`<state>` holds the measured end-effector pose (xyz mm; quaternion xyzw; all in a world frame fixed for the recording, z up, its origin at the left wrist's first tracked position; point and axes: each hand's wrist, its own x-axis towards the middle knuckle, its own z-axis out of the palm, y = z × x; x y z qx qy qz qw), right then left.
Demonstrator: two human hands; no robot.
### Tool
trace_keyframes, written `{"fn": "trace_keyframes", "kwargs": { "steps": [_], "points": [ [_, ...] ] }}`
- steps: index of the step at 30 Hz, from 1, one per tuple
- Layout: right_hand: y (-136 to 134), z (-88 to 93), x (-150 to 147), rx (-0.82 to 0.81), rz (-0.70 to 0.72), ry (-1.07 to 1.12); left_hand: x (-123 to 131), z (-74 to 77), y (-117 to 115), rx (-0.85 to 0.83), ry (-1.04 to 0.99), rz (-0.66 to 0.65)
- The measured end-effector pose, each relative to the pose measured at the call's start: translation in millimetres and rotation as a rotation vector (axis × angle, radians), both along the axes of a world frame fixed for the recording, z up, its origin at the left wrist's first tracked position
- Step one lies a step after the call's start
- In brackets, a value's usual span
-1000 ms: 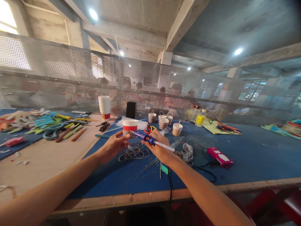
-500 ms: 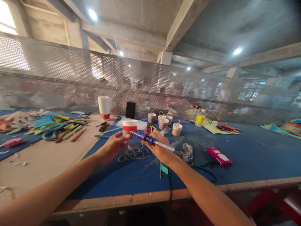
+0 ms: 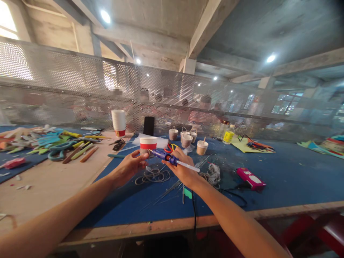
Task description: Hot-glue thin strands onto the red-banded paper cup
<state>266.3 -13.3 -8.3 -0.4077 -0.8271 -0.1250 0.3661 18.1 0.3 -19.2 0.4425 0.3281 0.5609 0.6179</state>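
Observation:
My right hand (image 3: 180,165) is wrapped round a blue hot glue gun (image 3: 165,156), a whitish glue stick (image 3: 189,166) jutting from its back end. The gun's nozzle points left at a white paper cup with a red band (image 3: 148,143). Fingers of my left hand (image 3: 133,163) close on the lower part of this cup, where a brownish grey wrap partly shows. I cannot tell whether the nozzle touches the cup. Below the hands, a loose coil of grey cord (image 3: 153,176) lies on the blue mat (image 3: 120,204).
Several small wrapped cups (image 3: 186,141) stand behind my right hand. A stack of paper cups (image 3: 118,120) and a phone (image 3: 148,126) are at the back. Scissors (image 3: 60,150) lie left, a pink device (image 3: 251,178) right. A perforated metal screen (image 3: 161,86) runs behind the table.

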Motion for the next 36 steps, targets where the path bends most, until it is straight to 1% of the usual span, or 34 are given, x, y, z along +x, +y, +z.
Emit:
{"fn": "trace_keyframes", "kwargs": {
  "steps": [9, 16, 21, 25, 36],
  "points": [
    [1.7, -2.4, 2.8, -0.010, 0.012, 0.031, 0.1, 1.2, -0.8, -0.004, -0.007, -0.001],
    [1.0, 0.2, 3.7, 0.017, -0.010, 0.005, 0.9, 3.5, -2.4, -0.023, -0.003, 0.005],
    [0.3, 2.1, 3.9, 0.024, -0.018, 0.001, -0.1, 1.8, -0.8, -0.012, -0.007, -0.005],
    [-0.1, 2.4, 4.0, -0.003, -0.042, -0.001, -1.3, 0.2, 0.7, -0.009, -0.016, -0.017],
    [-0.6, 5.7, 4.1, -0.002, -0.027, 0.010, -1.3, 0.0, -0.1, 0.000, -0.035, -0.054]
  ]
}}
